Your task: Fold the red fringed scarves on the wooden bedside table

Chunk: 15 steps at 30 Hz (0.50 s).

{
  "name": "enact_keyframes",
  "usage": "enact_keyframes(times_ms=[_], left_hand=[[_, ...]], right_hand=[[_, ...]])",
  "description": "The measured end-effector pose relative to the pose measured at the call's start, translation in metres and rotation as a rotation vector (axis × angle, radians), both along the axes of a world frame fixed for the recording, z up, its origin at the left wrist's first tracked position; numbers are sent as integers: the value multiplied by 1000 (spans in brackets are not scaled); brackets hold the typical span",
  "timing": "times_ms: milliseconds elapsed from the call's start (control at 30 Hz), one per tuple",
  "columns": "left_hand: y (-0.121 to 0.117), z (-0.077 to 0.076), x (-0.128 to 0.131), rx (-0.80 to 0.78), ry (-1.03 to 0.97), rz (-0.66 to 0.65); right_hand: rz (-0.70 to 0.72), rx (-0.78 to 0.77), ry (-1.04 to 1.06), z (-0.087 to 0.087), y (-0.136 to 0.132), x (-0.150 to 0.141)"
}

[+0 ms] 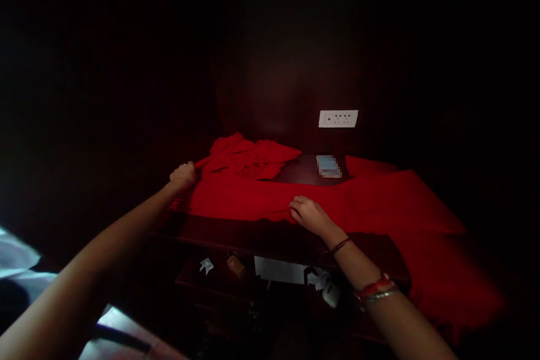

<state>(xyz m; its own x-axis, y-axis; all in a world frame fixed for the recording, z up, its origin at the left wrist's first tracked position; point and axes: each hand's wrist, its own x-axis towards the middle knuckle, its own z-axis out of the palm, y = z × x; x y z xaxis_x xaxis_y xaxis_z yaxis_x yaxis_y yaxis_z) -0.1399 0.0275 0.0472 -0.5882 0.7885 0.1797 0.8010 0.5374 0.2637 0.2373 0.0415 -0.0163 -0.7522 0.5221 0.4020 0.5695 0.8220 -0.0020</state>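
A large red cloth [379, 208] lies spread over a dark wooden table [253, 236] and hangs off its right side. Part of it is bunched up at the back left. My left hand [184, 175] is closed on a twisted corner of the cloth near that bunch. My right hand [307, 214] pinches the cloth's front edge near the middle of the table. Bangles and a thread band show on my right wrist.
A small blurred light-blue object [328, 166] lies on the bare table top at the back. A white wall socket [338, 118] sits above it. A lower shelf holds paper scraps [279, 270] and small items. The room is very dark.
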Motion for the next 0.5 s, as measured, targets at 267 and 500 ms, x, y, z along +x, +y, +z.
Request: enact_keyframes(times_ms=[267, 500], left_hand=[[-40, -12, 69, -44, 463, -892], [-60, -28, 60, -268, 470, -1118]], right_hand=[[139, 15, 3, 5, -8, 5], [186, -54, -1, 5, -8, 9]])
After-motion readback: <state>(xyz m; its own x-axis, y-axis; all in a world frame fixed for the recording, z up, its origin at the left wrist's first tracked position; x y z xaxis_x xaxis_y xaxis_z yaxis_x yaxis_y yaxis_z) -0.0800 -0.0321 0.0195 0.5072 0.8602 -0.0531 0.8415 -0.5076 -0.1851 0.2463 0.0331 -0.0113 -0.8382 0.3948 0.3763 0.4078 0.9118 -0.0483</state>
